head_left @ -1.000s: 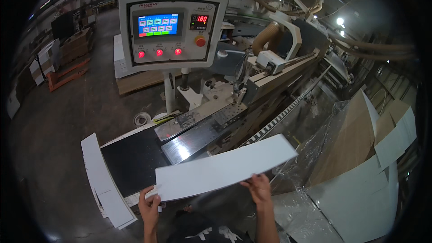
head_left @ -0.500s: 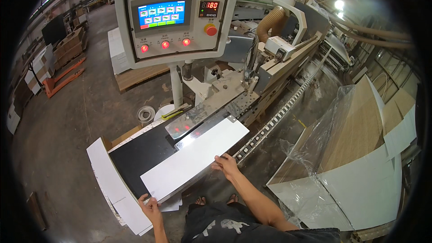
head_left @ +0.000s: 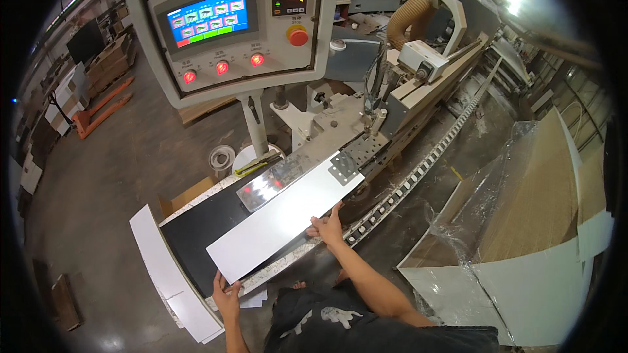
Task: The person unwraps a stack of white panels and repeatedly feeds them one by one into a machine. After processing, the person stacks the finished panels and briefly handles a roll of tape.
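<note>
Over the flat black table, the white rectangular panel was gripped by the left hand at its near end and right hand along its right edge. Level, even support was advisable.

The person wears a loose, near-black top with irregular whitish printed shapes on the front. Below the right sleeve, the forearm is bare. Bare toes show; any footwear is hidden.

Orange pallet jack left, brown stack beyond it, pale ring on floor, film-draped boards far right
</note>
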Action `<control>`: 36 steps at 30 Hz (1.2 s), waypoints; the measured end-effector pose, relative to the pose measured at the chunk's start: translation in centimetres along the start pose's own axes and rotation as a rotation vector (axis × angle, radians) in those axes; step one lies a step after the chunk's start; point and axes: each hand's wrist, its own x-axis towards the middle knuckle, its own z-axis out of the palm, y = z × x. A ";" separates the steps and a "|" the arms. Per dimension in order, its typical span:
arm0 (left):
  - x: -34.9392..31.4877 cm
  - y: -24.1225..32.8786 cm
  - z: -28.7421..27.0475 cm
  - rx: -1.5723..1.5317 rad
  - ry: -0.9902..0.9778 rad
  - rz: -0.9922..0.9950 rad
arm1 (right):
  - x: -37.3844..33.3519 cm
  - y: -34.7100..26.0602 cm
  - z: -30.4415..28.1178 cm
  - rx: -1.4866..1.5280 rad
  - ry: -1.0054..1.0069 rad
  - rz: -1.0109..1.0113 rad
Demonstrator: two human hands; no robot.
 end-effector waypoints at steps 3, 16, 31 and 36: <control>0.2 -1.7 -0.6 0.160 0.032 0.010 | 0.7 0.4 -0.3 0.002 -0.048 -0.029; 1.1 3.1 13.4 0.436 0.087 0.165 | 7.3 -6.8 -9.8 -0.064 -0.020 -0.029; 5.4 4.4 27.1 0.903 0.030 0.504 | 8.7 -23.9 -18.4 -0.947 -0.014 -0.090; 7.1 2.1 32.2 0.898 -0.073 0.613 | -10.3 -37.1 -9.7 -0.129 -0.783 -0.484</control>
